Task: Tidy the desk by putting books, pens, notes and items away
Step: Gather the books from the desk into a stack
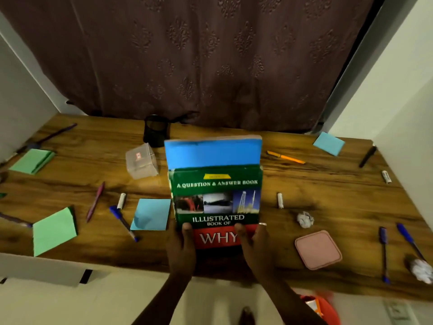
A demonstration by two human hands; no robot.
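Observation:
A green and red book titled "Illustrated Book of Why" lies on top of a bigger blue book, both held above the middle of the wooden desk. My left hand grips the stack's near left corner, thumb on the cover. My right hand grips the near right corner, thumb on the red band. Blue note pads, green note pads and several pens, such as an orange pen and a blue pen, lie scattered around.
A black mesh pen cup stands at the back by the dark curtain. A clear plastic box sits left of the books, a pink square lid to the right. Crumpled paper balls and small white tubes lie about.

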